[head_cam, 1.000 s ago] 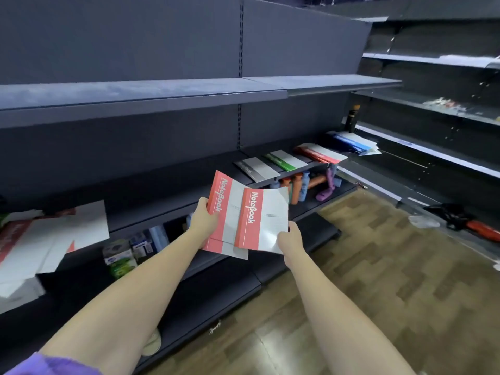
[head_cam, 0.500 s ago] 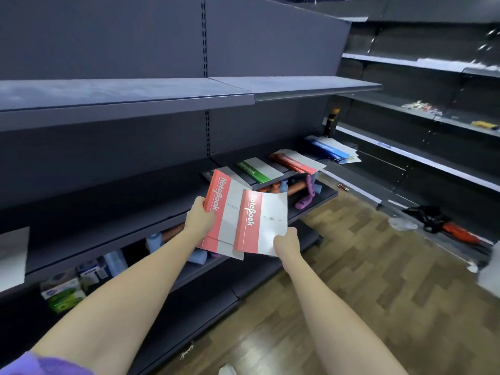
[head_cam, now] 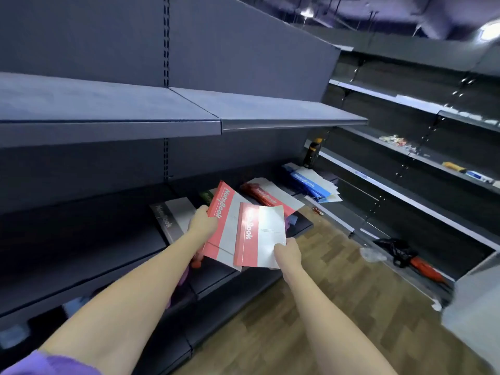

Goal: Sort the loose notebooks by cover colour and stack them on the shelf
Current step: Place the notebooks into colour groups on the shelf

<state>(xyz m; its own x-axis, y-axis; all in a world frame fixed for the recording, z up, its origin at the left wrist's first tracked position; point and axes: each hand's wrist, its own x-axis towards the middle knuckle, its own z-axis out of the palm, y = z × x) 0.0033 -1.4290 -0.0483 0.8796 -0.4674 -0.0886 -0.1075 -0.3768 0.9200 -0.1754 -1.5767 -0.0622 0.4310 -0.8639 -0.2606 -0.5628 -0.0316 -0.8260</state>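
My left hand [head_cam: 201,224] grips the left edge of a red-and-white notebook [head_cam: 220,226], with more covers under it. My right hand [head_cam: 288,251] pinches the lower right corner of a second red-and-white notebook [head_cam: 261,234] that overlaps the first. Both are held in the air in front of the middle shelf [head_cam: 81,239]. On that shelf lie a grey notebook [head_cam: 170,217], a green one [head_cam: 206,196] mostly hidden, a red stack [head_cam: 266,194] and a blue stack [head_cam: 311,184].
A bare upper shelf [head_cam: 162,112] juts out above. A dark bottle [head_cam: 312,152] stands by the blue stack. Shelving at the right carries small items [head_cam: 395,140]. A black bag and an orange thing [head_cam: 405,255] lie on the wooden floor [head_cam: 311,307]. Coloured goods sit on the lower shelf.
The view has moved right along the shelving and closer to the sorted stacks. Both hands keep their hold on the red notebooks, now just before the grey and red stacks.
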